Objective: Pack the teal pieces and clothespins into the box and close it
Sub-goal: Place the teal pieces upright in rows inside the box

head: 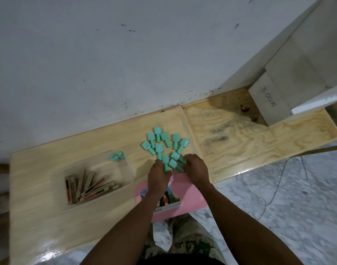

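Touching teal pieces (pixel 164 148), hands (pixel 158 175) flanking

Your clothespins (pixel 91 186) lie in the box (pixel 98 180) at left, the loose pieces (pixel 164 148) to its right, the lid (pixel 185 196) nearer you.

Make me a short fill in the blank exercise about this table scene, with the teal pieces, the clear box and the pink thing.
1. The clothespins lie inside the clear ____.
2. Both hands, left hand and right hand, reach into the loose teal pieces lying on the wooden ____.
3. The flat lid under the wrists is coloured ____.
4. The few teal pieces in the box's far corner sit to the ____ of the loose pile.

Missing words: box; table; pink; left
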